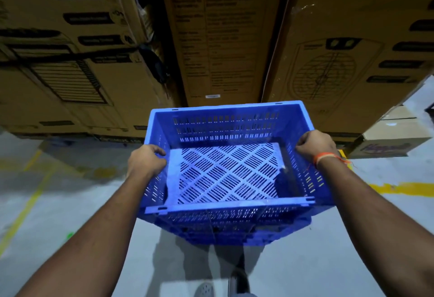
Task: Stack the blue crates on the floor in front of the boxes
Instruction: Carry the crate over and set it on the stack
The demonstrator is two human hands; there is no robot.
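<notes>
A blue perforated plastic crate [225, 170] is held in front of me, its open top facing up and its slotted floor visible. My left hand [146, 159] grips the crate's left rim, fingers curled over the edge. On the opposite rim, my right hand [315, 145] grips the same way; an orange thread circles that wrist. Beneath the near wall, the edges of more blue crates [234, 233] show, nested or stacked under it; how many I cannot tell. Tall brown cardboard boxes [220, 38] stand right behind the crate.
The grey concrete floor [70, 202] carries yellow painted lines [30, 202] at left and a yellow mark at right. A smaller carton [389, 139] lies at the right by the big boxes. My feet [223, 285] are below the crate.
</notes>
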